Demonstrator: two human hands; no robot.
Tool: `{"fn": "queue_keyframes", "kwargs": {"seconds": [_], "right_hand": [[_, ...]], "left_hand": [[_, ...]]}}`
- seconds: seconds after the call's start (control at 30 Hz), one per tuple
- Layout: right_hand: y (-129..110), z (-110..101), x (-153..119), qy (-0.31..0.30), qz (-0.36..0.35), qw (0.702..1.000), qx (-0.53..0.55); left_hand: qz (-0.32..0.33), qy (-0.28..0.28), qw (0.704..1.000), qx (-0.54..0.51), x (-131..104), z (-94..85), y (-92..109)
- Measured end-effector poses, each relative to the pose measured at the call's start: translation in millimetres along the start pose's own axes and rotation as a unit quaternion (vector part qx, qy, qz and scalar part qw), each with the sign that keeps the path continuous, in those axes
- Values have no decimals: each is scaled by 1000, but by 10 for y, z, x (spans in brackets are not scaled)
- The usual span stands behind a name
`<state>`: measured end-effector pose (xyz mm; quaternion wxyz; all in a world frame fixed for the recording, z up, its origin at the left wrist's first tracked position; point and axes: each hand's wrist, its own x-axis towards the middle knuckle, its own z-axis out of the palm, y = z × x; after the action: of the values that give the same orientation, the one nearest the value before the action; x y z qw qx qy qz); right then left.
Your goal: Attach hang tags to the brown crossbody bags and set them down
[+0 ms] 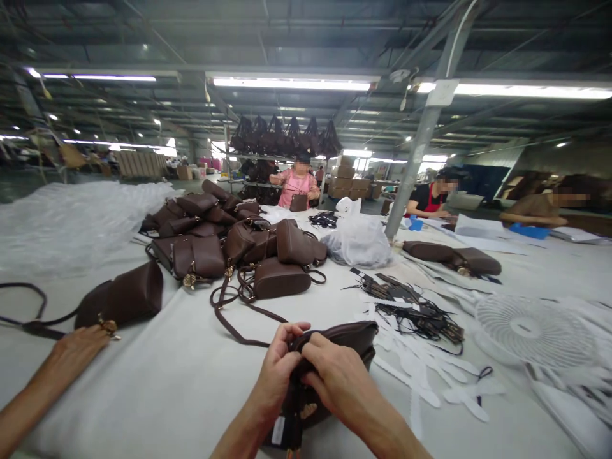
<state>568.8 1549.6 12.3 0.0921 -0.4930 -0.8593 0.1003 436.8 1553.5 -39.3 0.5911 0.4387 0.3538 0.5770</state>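
Both of my hands are on a dark brown handbag (pixel 354 338) at the front middle of the table. My left hand (pixel 275 366) grips its upper edge at the strap end, thumb and fingers pinched together. From the right, my right hand (pixel 335 370) curls its fingers over the same edge, close to my left fingertips. What exactly the fingertips pinch is hidden. Below my hands a black tag (pixel 284 427) with a white label hangs against the bag, beside a gold-coloured charm (pixel 308 410). The bag's strap (pixel 234 328) runs up and left across the table.
Brown bags (pixel 201 255) are piled ahead. Another person's hand (pixel 79 350) touches a bag (pixel 127 296) at left. Black tags (pixel 406 299), white strips (pixel 415 363) and a white fan (pixel 530 328) lie right, near a post (pixel 414 166). Plastic wrapping (pixel 76 220) covers the far left.
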Motion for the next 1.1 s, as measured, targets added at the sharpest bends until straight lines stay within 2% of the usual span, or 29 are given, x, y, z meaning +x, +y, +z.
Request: {"fn": "queue_keyframes", "kwargs": {"seconds": [0.07,0.13,0.2,0.27,0.33,0.37,0.43,0.5,0.57,0.67,0.77,0.87,0.97,1.1], "right_hand": [[-15,1,4,6,0,1000,-4],[45,25,-61,35,-39,998,38],[182,22,-175,104,-97,985,101],[351,-46,-284,207,-120,962,129],[479,-173,-331,289,-109,947,83],[507,-248,-321,299,-105,948,41],[480,-394,-243,245,-112,962,-52],[363,-514,-123,134,-108,977,-128],[207,-606,-11,27,-72,980,-183],[15,-722,78,-56,8,974,-220],[-54,-832,92,-101,39,966,-233],[7,-882,87,-137,17,970,-201],[163,-825,84,-123,-32,983,-130],[346,-710,91,-110,-98,989,18]], "left_hand": [[3,7,1000,5,26,-1,16],[15,22,999,18,54,11,17],[18,34,999,24,71,33,3],[17,40,999,24,73,56,-21],[22,43,999,25,62,78,-47],[27,44,998,27,55,87,-60],[35,46,998,32,42,104,-83],[42,43,998,37,34,120,-101],[46,36,998,39,27,138,-109],[41,35,997,48,-3,168,-100],[43,33,996,67,-57,190,-74],[41,-14,998,55,-99,186,-43],[24,-57,998,28,-85,182,-19],[26,-30,999,7,-10,246,-9]]}}
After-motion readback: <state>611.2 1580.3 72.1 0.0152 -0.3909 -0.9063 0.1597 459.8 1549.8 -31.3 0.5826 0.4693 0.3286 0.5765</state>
